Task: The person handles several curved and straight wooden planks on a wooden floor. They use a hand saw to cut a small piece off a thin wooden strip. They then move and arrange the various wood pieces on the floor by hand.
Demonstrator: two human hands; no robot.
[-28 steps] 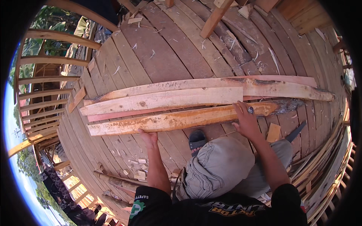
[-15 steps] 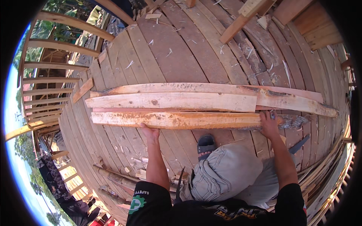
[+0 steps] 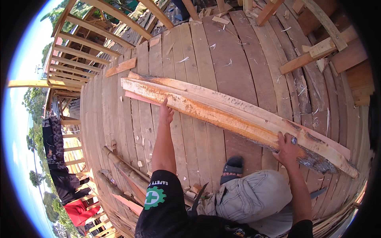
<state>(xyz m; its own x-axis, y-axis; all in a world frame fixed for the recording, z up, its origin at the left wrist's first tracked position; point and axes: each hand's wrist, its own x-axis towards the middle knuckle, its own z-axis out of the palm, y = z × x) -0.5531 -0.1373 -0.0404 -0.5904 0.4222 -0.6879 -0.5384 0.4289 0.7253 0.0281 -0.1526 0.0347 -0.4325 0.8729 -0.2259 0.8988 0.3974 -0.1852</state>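
A long rough-sawn board (image 3: 206, 112) with an orange-brown, patchy face and dark bark at its right end slants across the deck in front of me. My left hand (image 3: 166, 113) grips its near edge toward the left end, thumb up on the face and the other fingers low at the edge. Farther right, my right hand (image 3: 286, 150), with a ring on one finger, is closed over the board near the bark. Paler boards (image 3: 234, 98) lie close along its far side. A pinkish board (image 3: 139, 97) shows from under its left end.
Plank decking (image 3: 198, 154) with wood shavings lies all around. Bamboo poles (image 3: 125, 168) rest at the lower left, and a short plank (image 3: 121, 68) lies beyond the boards' left end. A slatted railing (image 3: 85, 51) runs along the left. My sandalled foot (image 3: 233, 166) is close to the board.
The rough board has moved away from me, up against and partly over the paler boards, with both hands still on it. My view has turned, so the boards now slant down to the right.
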